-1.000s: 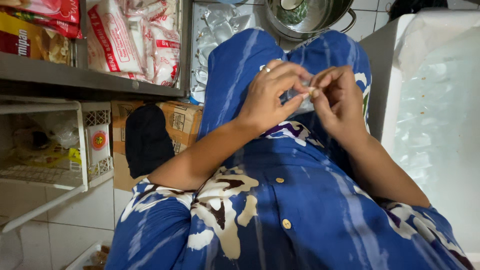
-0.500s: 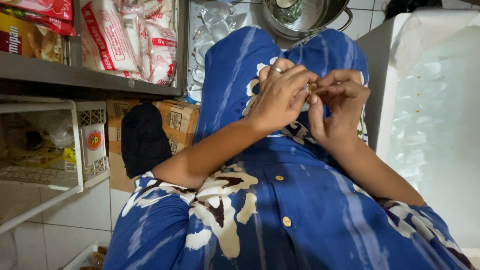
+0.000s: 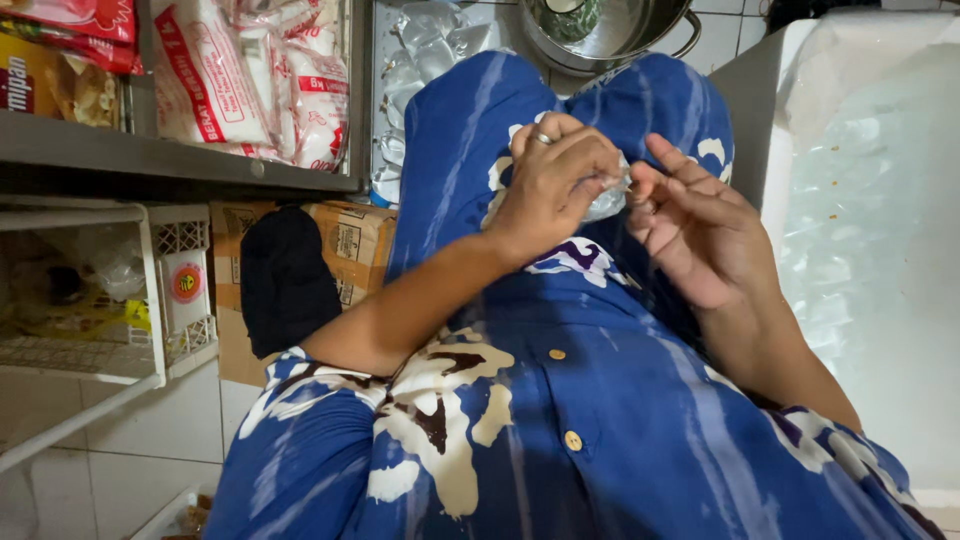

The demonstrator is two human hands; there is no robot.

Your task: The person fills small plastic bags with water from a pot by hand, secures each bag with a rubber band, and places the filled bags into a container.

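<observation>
The small clear plastic bag sits bunched in the curled fingers of the left hand over the blue-clad lap, while the right hand hangs just beside it, loosely open and empty, so whatever handling it needs looks unfinished.

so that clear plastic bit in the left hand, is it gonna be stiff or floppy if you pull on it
Probably floppy: the clear plastic bunches and crinkles inside the left hand. Likely very light, since the fingertips alone pinch it. Possibly slippery, as it looks glossy; the right hand is open beside it.
</observation>
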